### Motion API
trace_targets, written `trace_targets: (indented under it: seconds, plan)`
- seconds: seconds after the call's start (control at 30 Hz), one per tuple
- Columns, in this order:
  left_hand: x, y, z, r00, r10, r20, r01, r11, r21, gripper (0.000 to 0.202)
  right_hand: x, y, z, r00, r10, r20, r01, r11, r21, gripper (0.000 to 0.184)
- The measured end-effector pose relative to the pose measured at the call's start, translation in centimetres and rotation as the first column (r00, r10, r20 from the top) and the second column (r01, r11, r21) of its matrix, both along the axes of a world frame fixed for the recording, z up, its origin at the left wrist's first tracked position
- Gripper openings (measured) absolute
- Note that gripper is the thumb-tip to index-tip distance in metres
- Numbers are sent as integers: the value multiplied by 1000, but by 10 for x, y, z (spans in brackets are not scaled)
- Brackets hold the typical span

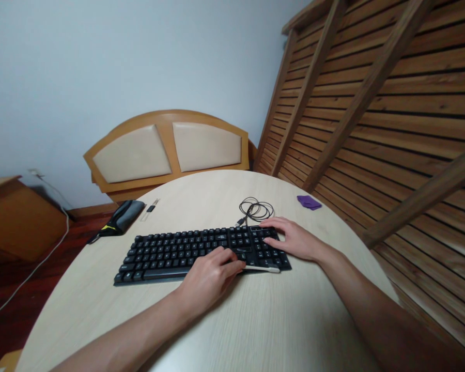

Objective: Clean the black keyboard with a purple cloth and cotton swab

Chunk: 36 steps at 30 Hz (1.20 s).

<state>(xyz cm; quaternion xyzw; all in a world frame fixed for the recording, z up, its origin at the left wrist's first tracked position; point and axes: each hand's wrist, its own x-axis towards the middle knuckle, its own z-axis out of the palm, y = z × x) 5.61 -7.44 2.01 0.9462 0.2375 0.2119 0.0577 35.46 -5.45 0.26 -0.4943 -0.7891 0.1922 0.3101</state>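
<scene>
With left hand (pixel 213 271), pinching a white stick (pixel 261 268) over a black keyboard (pixel 165 253), lower centre of frame; with loosely spread right hand (pixel 292 238), resting on its right end, probably against sliding.

A pale blue-white wall (pixel 139 62) rises behind an arched wooden headboard (pixel 164 150) with two cream padded panels. On the right stands a large slatted wooden frame (pixel 395 119) with thick crossbars. At left, a brown wooden cabinet (pixel 19 222) sits on dark red floorboards (pixel 19 320), near a wall socket (pixel 34 171) and a trailing white cable (pixel 67 223). Soft, dim light falls on the round, pale wood-grain table (pixel 217 330).
</scene>
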Motion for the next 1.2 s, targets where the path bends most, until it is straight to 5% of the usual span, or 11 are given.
trace_targets:
  seconds: [1.2]
  plan:
    - [-121,10,8,988,148,-44,-145,987,68,30,15,-1,6,998,-61,-13,60,997,-55,42]
